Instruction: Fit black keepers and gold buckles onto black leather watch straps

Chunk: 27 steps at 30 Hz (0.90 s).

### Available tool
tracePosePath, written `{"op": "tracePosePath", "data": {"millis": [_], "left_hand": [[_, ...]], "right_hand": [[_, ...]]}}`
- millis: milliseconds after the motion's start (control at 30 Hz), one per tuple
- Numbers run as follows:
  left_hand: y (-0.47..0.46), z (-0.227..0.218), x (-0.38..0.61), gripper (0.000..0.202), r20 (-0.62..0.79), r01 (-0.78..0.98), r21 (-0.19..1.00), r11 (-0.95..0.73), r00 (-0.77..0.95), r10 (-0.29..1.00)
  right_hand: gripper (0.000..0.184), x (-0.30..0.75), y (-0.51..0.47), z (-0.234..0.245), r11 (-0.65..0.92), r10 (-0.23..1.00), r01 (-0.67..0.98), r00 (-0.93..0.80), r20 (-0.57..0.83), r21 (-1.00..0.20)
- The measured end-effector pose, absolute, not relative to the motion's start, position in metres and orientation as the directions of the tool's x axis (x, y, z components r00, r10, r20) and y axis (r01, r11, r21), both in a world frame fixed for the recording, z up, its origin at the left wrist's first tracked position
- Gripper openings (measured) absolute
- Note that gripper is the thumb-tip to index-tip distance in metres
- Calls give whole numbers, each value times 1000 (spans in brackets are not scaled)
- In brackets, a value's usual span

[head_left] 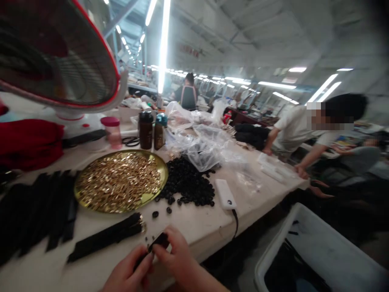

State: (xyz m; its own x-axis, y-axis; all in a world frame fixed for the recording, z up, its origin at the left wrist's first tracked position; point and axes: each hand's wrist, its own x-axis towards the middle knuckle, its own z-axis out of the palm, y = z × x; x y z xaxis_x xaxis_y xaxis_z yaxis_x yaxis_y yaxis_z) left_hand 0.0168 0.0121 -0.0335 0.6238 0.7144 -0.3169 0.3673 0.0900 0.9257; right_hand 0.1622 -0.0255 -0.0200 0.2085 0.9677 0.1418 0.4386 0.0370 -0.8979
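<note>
Presently | both hands (129,267) (178,253) pinching a black strip (161,240) | beyond: black discs (196,184), tray (151,197), gold pieces (118,180)

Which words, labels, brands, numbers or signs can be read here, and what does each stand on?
None can be read.
White device with a cable: one small round dark mark, too small to make out.
Reddish patches high in the background: possibly a sign, too blurred to read.
Black strip in the left hand and right hand: no lettering visible.
</note>
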Motion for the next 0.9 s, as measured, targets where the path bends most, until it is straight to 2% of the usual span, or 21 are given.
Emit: {"op": "tracePosePath", "data": {"millis": [67, 200, 367, 433, 500, 567, 600, 667, 700, 767, 900], "left_hand": [[9, -21, 16, 34, -295, 371, 927, 59, 621, 726], [6, -11, 18, 25, -356, 355, 920, 165, 583, 730], [2, -18, 20, 22, -409, 240, 913, 330, 527, 745], [2, -19, 21, 28, -385, 201, 923, 329, 521, 761], [3, -16, 21, 30, -338, 228, 941, 252, 562, 755], [6, -13, 21, 22, -317, 290, 942, 170, 596, 738], [7, -11, 20, 20, -318, 318, 936, 148, 589, 743], [10, -9, 20, 21, -329, 354, 924, 144, 545, 771], [10, -8, 20, 20, -337, 359, 920, 155, 527, 780], [10, -7, 20, 18, -355, 362, 916, 175, 523, 775], [4, -6, 18, 19, -393, 365, 907, 213, 546, 740]], "right_hand": [[11, 163, -32, -22, 60, 975, 440, 168, 148, -896], [4, 168, -36, -29, 31, 979, 392, 175, 107, -919], [15, 170, -36, -19, -17, 999, 267, -26, -25, -963], [20, 174, -38, -15, -48, 992, 233, -104, -74, -971], [24, 185, -39, -15, -85, 983, 250, -137, -122, -965], [27, 206, -37, -19, -108, 990, 354, -45, -132, -929], [29, 219, -33, -22, -120, 993, 430, 64, -102, -895], [27, 247, -21, -28, -124, 969, 667, 239, 54, -735], [24, 259, -13, -30, -135, 958, 708, 271, 90, -693], [17, 277, 3, -34, -149, 948, 750, 293, 122, -644], [7, 287, 22, -35, -158, 944, 748, 306, 123, -645]]}}
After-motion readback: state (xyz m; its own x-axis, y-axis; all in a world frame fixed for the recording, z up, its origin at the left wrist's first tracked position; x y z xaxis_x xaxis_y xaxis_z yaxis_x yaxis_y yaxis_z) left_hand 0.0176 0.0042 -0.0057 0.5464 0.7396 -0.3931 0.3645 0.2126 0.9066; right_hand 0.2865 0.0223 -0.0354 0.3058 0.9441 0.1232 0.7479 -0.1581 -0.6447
